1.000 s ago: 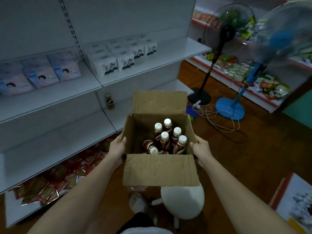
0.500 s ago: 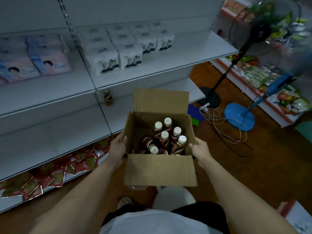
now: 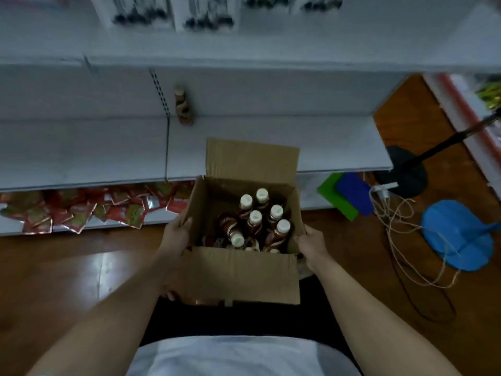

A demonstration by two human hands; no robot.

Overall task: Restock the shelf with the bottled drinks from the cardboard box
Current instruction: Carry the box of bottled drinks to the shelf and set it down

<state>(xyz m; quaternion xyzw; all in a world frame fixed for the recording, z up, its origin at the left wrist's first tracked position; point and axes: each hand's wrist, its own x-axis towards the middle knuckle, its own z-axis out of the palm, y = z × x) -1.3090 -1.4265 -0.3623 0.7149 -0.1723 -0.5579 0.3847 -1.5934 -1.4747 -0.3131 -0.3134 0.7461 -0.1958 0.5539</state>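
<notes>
Before the shelf point(image 3: 271, 147), both hands point(image 3: 176, 234) gripping cardboard box point(image 3: 244, 272) sides

We see both forearms bare, no sleeves reaching into view. Left hand point(image 3: 177, 234) and right hand point(image 3: 311, 244) bare too, no gloves; no rings or watch we can make out. Chest at bottom edge covered by white top point(image 3: 238, 356), plain, no print visible. Below it we see dark, almost black garment point(image 3: 244, 318) over lap.
</notes>
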